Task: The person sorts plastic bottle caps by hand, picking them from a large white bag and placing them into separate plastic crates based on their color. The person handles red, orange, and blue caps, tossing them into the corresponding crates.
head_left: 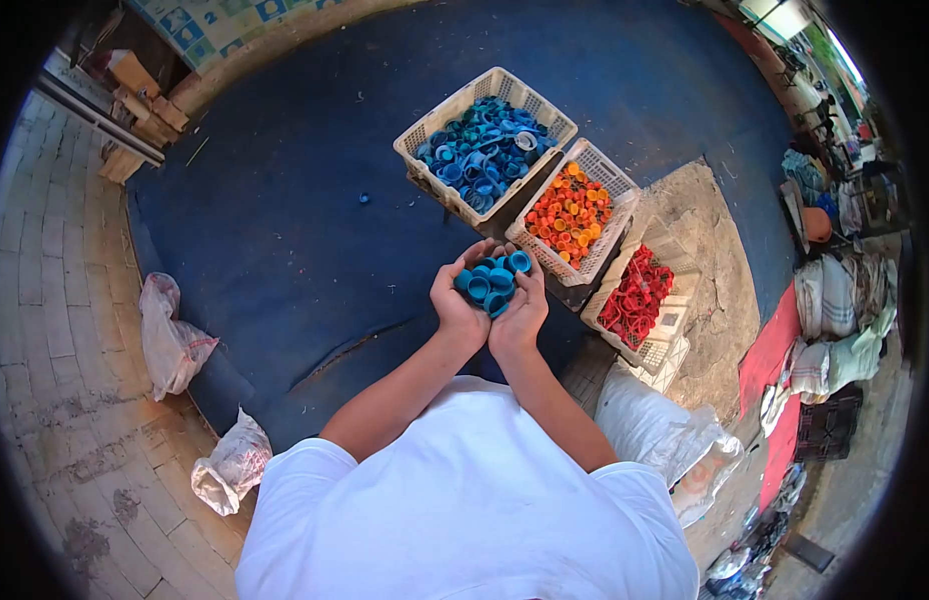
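Note:
My left hand [461,303] and my right hand [521,308] are cupped side by side, together holding a heap of blue bottle caps [493,281]. Just beyond them stands a white crate [421,128] filled with blue caps [485,150]. To its right, a smaller white crate [547,257] holds orange caps [573,208]. Nearer and further right, a third crate [673,318] contains red caps and rings [637,295]. My fingers curve up around the heap, close to the near corner of the orange caps' crate.
A lone blue cap [365,198] lies on the dark blue floor sheet [275,200]. Plastic bags [170,340] lie at the left, and a large white sack [655,420] at the lower right. Wood pieces [145,100] sit upper left; cloth bundles [830,295] lie far right.

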Available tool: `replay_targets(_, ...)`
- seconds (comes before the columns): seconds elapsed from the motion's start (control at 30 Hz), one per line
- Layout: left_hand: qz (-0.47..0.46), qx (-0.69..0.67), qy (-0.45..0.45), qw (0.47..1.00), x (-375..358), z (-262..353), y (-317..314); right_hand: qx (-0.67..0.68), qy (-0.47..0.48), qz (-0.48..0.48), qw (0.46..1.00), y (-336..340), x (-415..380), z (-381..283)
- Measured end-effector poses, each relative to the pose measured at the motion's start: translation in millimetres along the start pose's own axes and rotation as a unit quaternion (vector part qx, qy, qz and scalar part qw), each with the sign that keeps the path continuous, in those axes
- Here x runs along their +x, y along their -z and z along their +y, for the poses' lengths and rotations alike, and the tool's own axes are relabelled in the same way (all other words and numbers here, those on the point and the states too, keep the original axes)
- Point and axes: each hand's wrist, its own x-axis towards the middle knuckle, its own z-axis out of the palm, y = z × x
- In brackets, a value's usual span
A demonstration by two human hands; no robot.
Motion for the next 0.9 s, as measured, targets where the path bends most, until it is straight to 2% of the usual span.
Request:
replay_targets(0.13, 0.032, 0.019, -0.008, 0.999, 34, 5, -4, -0.01, -0.022, 0.032, 0.999, -10, 33, 14)
replay_targets(0.23, 0.027, 0.044, -0.008, 0.999, 81, 9, 5, -0.004, -0.034, 0.048, 0.998, -11, 72, 31)
replay_targets(0.47, 0.098, 0.125, 0.002, 0.987, 193, 19, 3, 0.011, -0.064, 0.101, 0.993, -13, 175, 75)
replay_targets(0.7, 0.184, 0.165, 0.051, 0.968, 266, 17, -1, 0.007, -0.1, 0.19, 0.977, -15, 238, 94)
replay_targets(0.9, 0.177, 0.185, 0.116, 0.96, 306, 24, 13, 0.013, -0.107, 0.236, 0.966, -13, 265, 108)
